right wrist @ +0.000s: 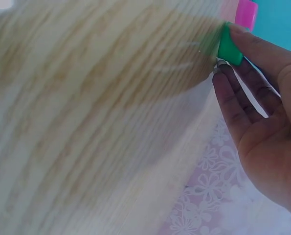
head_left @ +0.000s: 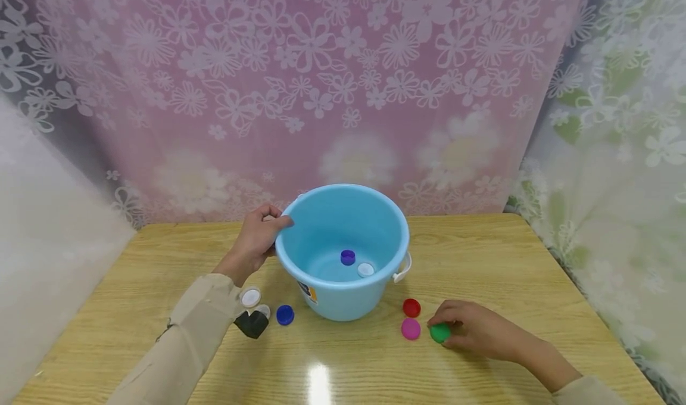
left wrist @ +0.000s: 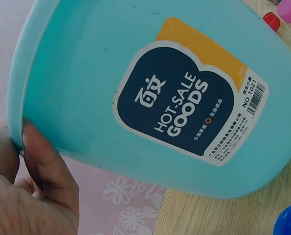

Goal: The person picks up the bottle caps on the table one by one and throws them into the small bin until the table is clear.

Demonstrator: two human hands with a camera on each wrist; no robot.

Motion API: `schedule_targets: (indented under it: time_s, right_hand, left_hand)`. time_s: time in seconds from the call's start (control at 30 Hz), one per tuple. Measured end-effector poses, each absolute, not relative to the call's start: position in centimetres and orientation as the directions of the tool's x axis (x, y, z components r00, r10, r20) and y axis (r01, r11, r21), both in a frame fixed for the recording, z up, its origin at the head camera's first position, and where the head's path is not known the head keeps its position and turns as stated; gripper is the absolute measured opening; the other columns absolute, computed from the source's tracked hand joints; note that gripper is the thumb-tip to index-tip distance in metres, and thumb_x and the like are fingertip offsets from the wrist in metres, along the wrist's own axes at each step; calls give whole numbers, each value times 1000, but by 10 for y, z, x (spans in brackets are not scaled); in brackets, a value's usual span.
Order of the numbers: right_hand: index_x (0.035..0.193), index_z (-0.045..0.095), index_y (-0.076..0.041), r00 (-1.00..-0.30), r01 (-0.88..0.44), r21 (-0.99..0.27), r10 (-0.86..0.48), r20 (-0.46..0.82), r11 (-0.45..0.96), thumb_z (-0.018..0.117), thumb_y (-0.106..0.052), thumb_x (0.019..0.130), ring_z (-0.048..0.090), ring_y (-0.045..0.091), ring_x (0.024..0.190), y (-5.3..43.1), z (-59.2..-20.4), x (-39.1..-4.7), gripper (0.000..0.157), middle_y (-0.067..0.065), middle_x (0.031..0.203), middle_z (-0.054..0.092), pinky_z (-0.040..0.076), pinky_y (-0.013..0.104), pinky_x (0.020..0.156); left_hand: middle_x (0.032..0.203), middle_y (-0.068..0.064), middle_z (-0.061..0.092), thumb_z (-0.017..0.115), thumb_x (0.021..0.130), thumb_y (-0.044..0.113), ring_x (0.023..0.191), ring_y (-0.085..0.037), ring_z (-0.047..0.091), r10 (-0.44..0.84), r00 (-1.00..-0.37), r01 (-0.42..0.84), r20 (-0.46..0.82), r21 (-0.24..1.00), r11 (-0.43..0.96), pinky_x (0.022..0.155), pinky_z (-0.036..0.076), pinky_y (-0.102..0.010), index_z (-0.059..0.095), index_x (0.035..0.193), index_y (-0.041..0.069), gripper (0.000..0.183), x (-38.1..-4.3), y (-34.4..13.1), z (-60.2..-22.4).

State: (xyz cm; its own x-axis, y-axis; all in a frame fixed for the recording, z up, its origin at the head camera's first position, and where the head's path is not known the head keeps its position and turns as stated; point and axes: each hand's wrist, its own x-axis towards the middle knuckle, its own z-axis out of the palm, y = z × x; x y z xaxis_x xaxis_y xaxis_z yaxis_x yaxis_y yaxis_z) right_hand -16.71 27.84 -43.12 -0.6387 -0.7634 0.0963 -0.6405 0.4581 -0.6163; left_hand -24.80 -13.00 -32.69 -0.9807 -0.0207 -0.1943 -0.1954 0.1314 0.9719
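Note:
A light blue bucket (head_left: 343, 301) stands upright on the wooden table, a printed label (left wrist: 179, 98) on its side. My left hand (head_left: 256, 237) grips the bucket's rim, thumb on one side and fingers on the other. Inside, on the bottom, lie a purple bottle cap (head_left: 348, 257) and a white cap (head_left: 365, 270). To the right of the bucket my right hand (head_left: 479, 332) pinches a green bottle cap (head_left: 440, 333) between thumb and fingers, low at the tabletop. Beside it are a pink cap (head_left: 411, 329) and a red cap (head_left: 411, 308).
Left of the bucket lie a blue cap (head_left: 285, 315) and pale caps (head_left: 250, 298). A black notched object (head_left: 253, 324) shows beside the left sleeve. The bucket's white handle (head_left: 402, 268) hangs at its right side. A pink flowered curtain (head_left: 321, 95) hangs behind the table.

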Motion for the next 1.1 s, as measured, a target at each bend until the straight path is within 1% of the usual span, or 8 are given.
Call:
schedule_targets:
  time_s: [0.13, 0.27, 0.37, 0.47, 0.6, 0.77, 0.93, 1.1]
  right_hand:
    - [113, 66, -13, -646, -630, -627, -757, 97, 457, 71, -13, 87, 57, 8, 89, 278, -432, -167, 26, -6, 107, 60, 52, 28, 75]
    - [115, 65, -12, -661, -574, -680, -749, 56, 456, 68, -18, 90, 57, 9, 92, 281, -431, -169, 26, -5, 108, 59, 53, 29, 76]
    - [119, 63, -10, -705, -507, -705, -710, 8, 495, 66, -24, 91, 58, 10, 93, 286, -429, -171, 31, -4, 110, 59, 53, 28, 76]
    - [120, 61, -7, -758, -465, -706, -652, 6, 535, 65, -26, 91, 58, 11, 93, 289, -423, -172, 35, -2, 112, 59, 53, 28, 77]
    - [122, 60, -7, -811, -470, -687, -578, 88, 554, 66, -22, 91, 59, 13, 94, 290, -408, -176, 35, 1, 113, 58, 53, 28, 77]
    - [125, 59, -11, -855, -475, -664, -483, 191, 578, 64, -17, 92, 60, 12, 93, 293, -383, -185, 34, -1, 114, 58, 53, 26, 78]
    - [129, 57, -9, -859, -495, -649, -437, 265, 578, 62, -11, 93, 59, 10, 97, 295, -354, -197, 36, 5, 121, 56, 52, 23, 79]
    - [132, 54, -6, -847, -528, -632, -408, 341, 568, 62, -6, 93, 59, 6, 97, 286, -326, -208, 40, 8, 121, 55, 51, 18, 77]
  left_hand:
    - [92, -21, 58, 59, 91, 11, 68, -26, 68, -20, -980, -197, -196, 971, 133, 49, 53, -28, 46, 99, 4, 16, -248, -131, -327]
    - [89, -20, 59, 58, 91, 10, 66, -25, 67, -24, -981, -194, -193, 972, 134, 47, 52, -28, 46, 98, 4, 15, -248, -130, -326]
    - [87, -19, 59, 58, 91, 10, 65, -25, 67, -25, -981, -195, -193, 973, 127, 46, 51, -27, 46, 98, 4, 15, -249, -129, -327]
    - [87, -18, 59, 59, 91, 10, 66, -25, 67, -25, -981, -197, -195, 973, 122, 47, 51, -27, 46, 98, 4, 15, -250, -128, -329]
    - [89, -19, 59, 59, 91, 10, 67, -26, 67, -31, -981, -196, -193, 972, 130, 48, 52, -28, 46, 98, 4, 16, -249, -130, -329]
    - [91, -21, 58, 59, 91, 11, 68, -27, 67, -30, -981, -196, -194, 971, 138, 47, 52, -28, 46, 99, 4, 16, -249, -131, -329]
    - [92, -21, 57, 59, 91, 11, 68, -27, 67, -22, -982, -189, -188, 972, 138, 47, 52, -27, 46, 99, 4, 17, -250, -131, -329]
    - [91, -20, 57, 58, 92, 11, 67, -26, 67, -22, -981, -194, -193, 971, 140, 48, 52, -27, 45, 99, 4, 17, -250, -130, -330]
